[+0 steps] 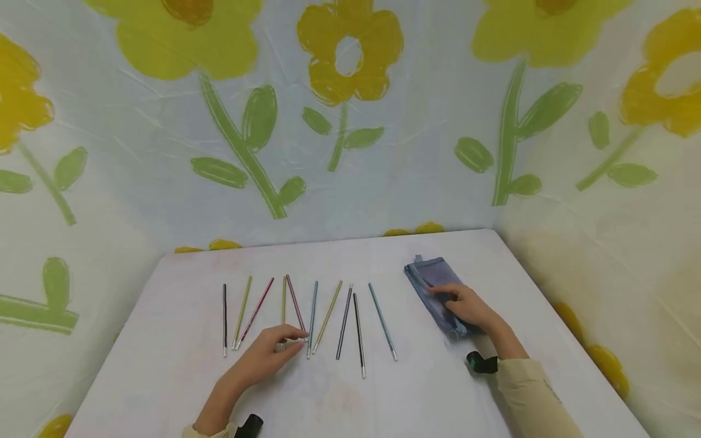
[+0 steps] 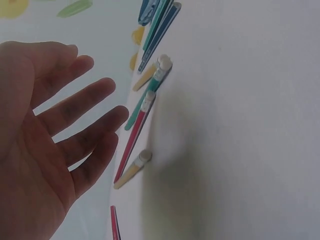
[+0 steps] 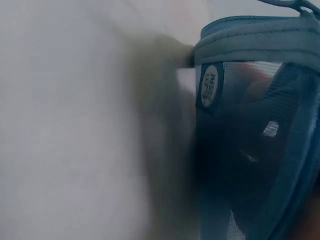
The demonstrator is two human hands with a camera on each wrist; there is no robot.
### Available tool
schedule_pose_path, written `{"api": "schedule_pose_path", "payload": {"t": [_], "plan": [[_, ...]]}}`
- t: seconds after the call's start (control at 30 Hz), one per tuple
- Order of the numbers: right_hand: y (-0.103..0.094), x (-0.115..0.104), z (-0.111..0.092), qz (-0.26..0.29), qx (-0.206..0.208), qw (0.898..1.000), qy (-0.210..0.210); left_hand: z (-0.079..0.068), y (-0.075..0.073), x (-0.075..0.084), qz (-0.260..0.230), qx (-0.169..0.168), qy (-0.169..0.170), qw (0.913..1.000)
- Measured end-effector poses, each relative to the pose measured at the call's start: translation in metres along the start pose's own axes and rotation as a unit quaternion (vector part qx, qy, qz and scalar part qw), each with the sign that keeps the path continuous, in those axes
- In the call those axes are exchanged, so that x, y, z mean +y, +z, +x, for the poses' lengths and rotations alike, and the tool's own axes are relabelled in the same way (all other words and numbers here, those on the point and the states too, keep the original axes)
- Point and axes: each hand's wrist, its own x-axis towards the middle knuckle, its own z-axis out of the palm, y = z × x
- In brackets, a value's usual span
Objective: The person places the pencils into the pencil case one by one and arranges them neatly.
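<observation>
Several pencils with pale eraser ends lie fanned out on the white table. My left hand [image 1: 271, 354] is over their near ends, beside a red pencil [image 1: 296, 302] and a teal pencil [image 1: 313, 316]. In the left wrist view its fingers are loosely bent and spread, with nothing between them. A blue zipped pencil case [image 1: 432, 271] with mesh panels lies at the right of the table. My right hand [image 1: 472, 308] holds it, index finger and thumb at its upper face; the other fingers are hidden. The right wrist view shows the case's zipped end [image 3: 260, 42] close up.
A black pencil [image 1: 224, 322] lies leftmost, and another teal pencil [image 1: 383, 321] lies nearest the case. The table's right edge [image 1: 569, 334] runs just beyond the case. A flower-printed sheet [image 1: 416, 152] hangs behind and along both sides.
</observation>
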Motion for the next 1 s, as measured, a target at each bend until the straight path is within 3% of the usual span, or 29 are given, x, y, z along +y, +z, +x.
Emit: {"api": "schedule_pose_path", "payload": {"t": [0.2, 0.53, 0.77, 1.0], "plan": [[0.007, -0.002, 0.001, 0.071, -0.038, 0.996, 0.043, 0.007, 0.008, 0.007, -0.011, -0.026, -0.007, 0.9996], [0.022, -0.006, -0.004, 0.141, -0.010, 0.989, 0.032, 0.043, 0.029, 0.020, -0.047, -0.001, -0.019, 0.9987], [0.025, -0.002, -0.008, 0.194, -0.026, 0.980, 0.030, 0.068, 0.053, 0.033, -0.066, 0.019, -0.069, 0.9952], [0.026, -0.010, -0.004, 0.220, -0.026, 0.975, 0.027, 0.097, 0.075, 0.045, -0.091, 0.049, -0.087, 0.9908]]}}
